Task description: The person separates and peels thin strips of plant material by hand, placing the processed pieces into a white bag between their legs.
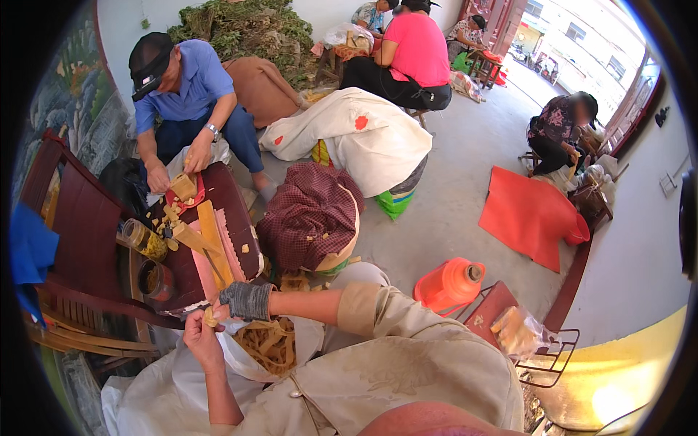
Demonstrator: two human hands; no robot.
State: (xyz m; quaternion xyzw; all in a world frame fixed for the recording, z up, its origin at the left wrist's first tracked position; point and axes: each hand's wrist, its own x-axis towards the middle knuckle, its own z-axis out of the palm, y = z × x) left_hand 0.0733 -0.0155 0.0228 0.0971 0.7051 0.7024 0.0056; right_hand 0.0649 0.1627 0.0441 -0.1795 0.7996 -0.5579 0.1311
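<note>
A small pale-yellow piece is pinched in the fingertips of my left hand. Meeting it from the other side is my right hand, with a grey knitted cuff at the wrist. Its fingers are closed and mostly hidden, so what they grip does not show. Just beyond both hands, a long yellowish wooden board lies on a pink cloth, with a wooden block and a thin dark blade across it. Under my forearms a white sack holds brownish-yellow strips.
Two jars and small yellow pieces share the dark red table with a co-worker in blue, who handles a wooden block. Covered sacks stand beyond. At right are an orange-red jug and a stool. Others sit farther off.
</note>
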